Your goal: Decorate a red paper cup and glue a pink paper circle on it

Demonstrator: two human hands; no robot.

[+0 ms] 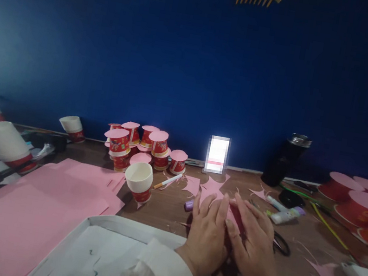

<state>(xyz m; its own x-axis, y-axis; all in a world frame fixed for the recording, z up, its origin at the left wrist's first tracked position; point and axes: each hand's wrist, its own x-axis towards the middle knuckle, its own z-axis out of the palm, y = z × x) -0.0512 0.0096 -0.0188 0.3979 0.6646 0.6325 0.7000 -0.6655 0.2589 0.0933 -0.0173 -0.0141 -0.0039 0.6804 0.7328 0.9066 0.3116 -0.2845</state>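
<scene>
My left hand [207, 234] lies palm down on the table with its fingers stretched out, over or beside pink paper [211, 189]. Beside it, my right hand [253, 239] is tilted on its edge, fingers extended, its thumb close to my left hand. A bit of pink shows between the two hands; what lies under the palms is hidden. Just left of my left fingers is a purple cap [188, 205]. Black scissors handles [282, 244] stick out to the right of my right hand, below a glue stick [286, 216].
Red paper cups topped with pink discs [159, 136] are stacked at the back; more red cups [358, 207] stand right. White-lined cups [138, 177], pink sheets [53, 201] and a white tray [120, 222] lie left. A lit phone [217, 153] and black flask [281, 159] stand behind.
</scene>
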